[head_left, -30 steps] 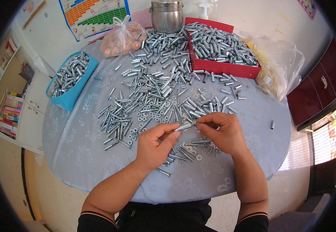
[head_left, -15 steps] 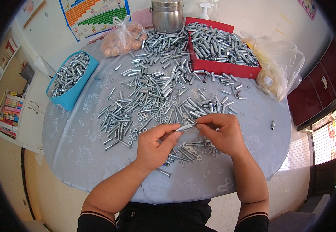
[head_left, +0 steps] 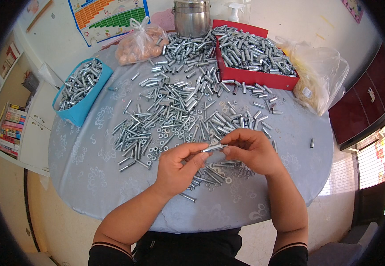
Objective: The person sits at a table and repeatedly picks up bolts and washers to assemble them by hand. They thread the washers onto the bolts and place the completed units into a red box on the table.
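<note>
Above the near middle of the table, my left hand (head_left: 178, 166) pinches a silvery expansion bolt (head_left: 213, 148) between thumb and fingers. It lies nearly level, its right end tilted slightly up. At that end the thumb and fingertips of my right hand (head_left: 255, 153) are closed on it; the exact tip is hidden by them. Just beyond my hands spreads a heap of loose bolts (head_left: 132, 137), metal sleeves (head_left: 221, 122), nuts (head_left: 170, 126) and washers. More bolts (head_left: 210, 175) and flat washers (head_left: 228, 180) lie beneath my hands.
A blue bin (head_left: 78, 113) of metal parts stands at the left, a full red box (head_left: 259, 79) at the far right. Around the back are a steel pot (head_left: 191, 20), a bag of round brownish things (head_left: 139, 46) and a clear bag with yellowish contents (head_left: 314, 84). One sleeve (head_left: 312, 143) lies far right.
My right fingers have drawn slightly closer to my left hand along the bolt, and the right hand has turned a little. The left hand has hardly moved.
</note>
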The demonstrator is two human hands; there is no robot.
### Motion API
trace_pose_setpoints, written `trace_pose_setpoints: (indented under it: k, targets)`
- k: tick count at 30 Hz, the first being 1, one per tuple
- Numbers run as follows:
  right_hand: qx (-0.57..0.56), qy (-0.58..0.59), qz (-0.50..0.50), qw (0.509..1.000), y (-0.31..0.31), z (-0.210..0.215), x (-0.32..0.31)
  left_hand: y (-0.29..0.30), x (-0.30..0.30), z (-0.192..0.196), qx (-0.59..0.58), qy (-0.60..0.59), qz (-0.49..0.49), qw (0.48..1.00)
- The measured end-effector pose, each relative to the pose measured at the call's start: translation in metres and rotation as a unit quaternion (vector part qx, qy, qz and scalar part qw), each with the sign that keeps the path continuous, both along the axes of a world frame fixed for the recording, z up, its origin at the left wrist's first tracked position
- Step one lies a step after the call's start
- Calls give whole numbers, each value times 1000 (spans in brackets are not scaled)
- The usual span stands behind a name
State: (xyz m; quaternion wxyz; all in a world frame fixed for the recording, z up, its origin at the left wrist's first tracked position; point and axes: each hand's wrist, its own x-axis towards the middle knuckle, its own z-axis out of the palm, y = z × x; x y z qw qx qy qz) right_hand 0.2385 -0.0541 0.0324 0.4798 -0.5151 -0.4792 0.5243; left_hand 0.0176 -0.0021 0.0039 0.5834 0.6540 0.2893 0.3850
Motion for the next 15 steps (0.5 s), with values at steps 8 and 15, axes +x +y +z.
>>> trace_pose_setpoints:
  k: [8,15]
  targets:
    - [80,-281,-116,949,-1,5,23,1,1,-2,-37,-35,14,999]
    - [93,-467,-11,879,-5,5,40,2,2,-4,-41,-34,25,998]
